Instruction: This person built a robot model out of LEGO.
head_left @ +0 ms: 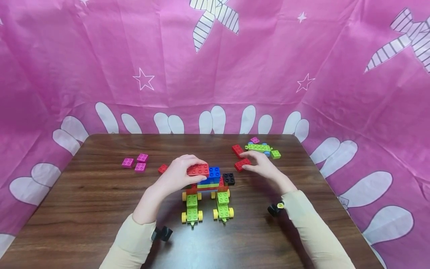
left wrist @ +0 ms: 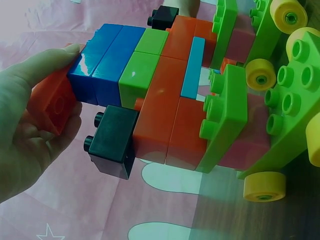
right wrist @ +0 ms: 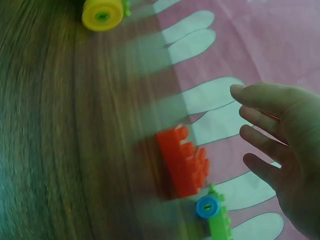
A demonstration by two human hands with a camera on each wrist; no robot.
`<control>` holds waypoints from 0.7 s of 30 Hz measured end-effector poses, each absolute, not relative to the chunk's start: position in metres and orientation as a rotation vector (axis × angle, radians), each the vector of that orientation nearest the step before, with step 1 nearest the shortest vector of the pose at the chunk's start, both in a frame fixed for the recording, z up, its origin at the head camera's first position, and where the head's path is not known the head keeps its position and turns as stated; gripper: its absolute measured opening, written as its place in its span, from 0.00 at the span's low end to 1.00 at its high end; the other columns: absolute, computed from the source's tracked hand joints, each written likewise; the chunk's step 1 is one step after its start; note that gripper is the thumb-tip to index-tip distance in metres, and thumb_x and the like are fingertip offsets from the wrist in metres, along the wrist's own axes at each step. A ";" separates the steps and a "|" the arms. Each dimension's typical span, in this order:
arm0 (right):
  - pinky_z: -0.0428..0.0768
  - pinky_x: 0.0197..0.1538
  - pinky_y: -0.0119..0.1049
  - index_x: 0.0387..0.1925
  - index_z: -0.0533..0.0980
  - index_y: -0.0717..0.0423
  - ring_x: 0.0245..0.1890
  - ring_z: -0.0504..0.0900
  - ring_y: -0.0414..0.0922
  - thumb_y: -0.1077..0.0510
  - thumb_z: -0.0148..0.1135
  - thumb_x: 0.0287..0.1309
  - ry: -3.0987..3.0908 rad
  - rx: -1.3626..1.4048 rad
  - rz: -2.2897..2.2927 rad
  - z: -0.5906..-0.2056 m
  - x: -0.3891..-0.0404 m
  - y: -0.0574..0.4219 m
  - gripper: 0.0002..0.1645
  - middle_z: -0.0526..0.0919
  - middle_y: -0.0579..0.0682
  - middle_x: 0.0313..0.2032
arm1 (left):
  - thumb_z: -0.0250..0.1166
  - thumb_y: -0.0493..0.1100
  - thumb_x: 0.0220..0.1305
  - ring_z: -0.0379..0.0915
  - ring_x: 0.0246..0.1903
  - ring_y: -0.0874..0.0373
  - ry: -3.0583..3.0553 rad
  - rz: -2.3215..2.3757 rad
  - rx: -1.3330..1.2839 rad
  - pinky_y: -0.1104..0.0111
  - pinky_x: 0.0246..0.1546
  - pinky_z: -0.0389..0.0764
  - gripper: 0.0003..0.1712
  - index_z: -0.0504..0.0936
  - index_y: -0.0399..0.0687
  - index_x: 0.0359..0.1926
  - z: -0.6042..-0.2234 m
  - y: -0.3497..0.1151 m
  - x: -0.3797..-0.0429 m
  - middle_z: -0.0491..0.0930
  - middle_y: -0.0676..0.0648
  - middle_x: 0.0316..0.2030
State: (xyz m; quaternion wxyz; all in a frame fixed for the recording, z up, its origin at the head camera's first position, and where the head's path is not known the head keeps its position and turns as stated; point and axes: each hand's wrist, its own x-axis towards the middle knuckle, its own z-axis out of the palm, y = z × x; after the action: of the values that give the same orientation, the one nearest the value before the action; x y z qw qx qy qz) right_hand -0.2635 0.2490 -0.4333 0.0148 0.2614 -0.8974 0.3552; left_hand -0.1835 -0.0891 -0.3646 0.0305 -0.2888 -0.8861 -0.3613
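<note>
My left hand (head_left: 174, 173) grips a red brick (head_left: 199, 170) between thumb and fingers at the top of a built brick model. In the left wrist view this red brick (left wrist: 50, 102) lies right against the blue bricks (left wrist: 102, 62). Below the blue come green bricks (left wrist: 142, 65), then red ones, with a black brick (left wrist: 114, 135) on the side. The model stands on green wheeled bases (head_left: 192, 209) with yellow wheels. My right hand (head_left: 263, 166) hovers with spread fingers near a loose red brick (head_left: 242, 164); nothing is between its fingers in the right wrist view.
Another red brick (head_left: 237, 150) lies farther back, near a green wheeled base (head_left: 258, 147) with blue wheels, a small green brick (head_left: 276, 154) and a pink brick (head_left: 255, 140). Three pink bricks (head_left: 140, 167) sit at the left. One red brick (head_left: 162, 169) is partly behind my left hand.
</note>
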 end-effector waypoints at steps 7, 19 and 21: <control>0.71 0.64 0.57 0.58 0.75 0.63 0.61 0.74 0.57 0.61 0.73 0.52 -2.870 0.796 1.036 -0.448 -0.277 0.254 0.30 0.80 0.59 0.56 | 0.73 0.51 0.56 0.75 0.46 0.54 -2.740 -1.109 -0.884 0.59 0.45 0.81 0.23 0.83 0.52 0.53 -0.365 -0.089 -0.184 0.82 0.50 0.45; 0.71 0.63 0.57 0.56 0.76 0.59 0.58 0.75 0.56 0.57 0.74 0.50 -2.960 0.783 0.977 -0.466 -0.292 0.260 0.31 0.79 0.58 0.55 | 0.72 0.52 0.57 0.75 0.46 0.54 -2.736 -1.125 -0.892 0.58 0.46 0.81 0.23 0.83 0.52 0.53 -0.366 -0.090 -0.184 0.82 0.50 0.46; 0.70 0.64 0.56 0.57 0.76 0.59 0.59 0.74 0.56 0.56 0.75 0.50 -2.978 0.778 0.959 -0.468 -0.293 0.260 0.32 0.79 0.58 0.56 | 0.72 0.52 0.57 0.75 0.46 0.54 -2.732 -1.128 -0.893 0.59 0.46 0.81 0.23 0.83 0.52 0.53 -0.366 -0.090 -0.184 0.82 0.50 0.46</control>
State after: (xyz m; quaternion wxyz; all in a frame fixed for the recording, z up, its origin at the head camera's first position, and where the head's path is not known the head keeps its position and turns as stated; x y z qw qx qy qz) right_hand -0.2934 0.2599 -0.4676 -0.0414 0.2411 -0.9229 0.2973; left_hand -0.1842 -0.0905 -0.3664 0.0268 -0.2891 -0.8845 -0.3651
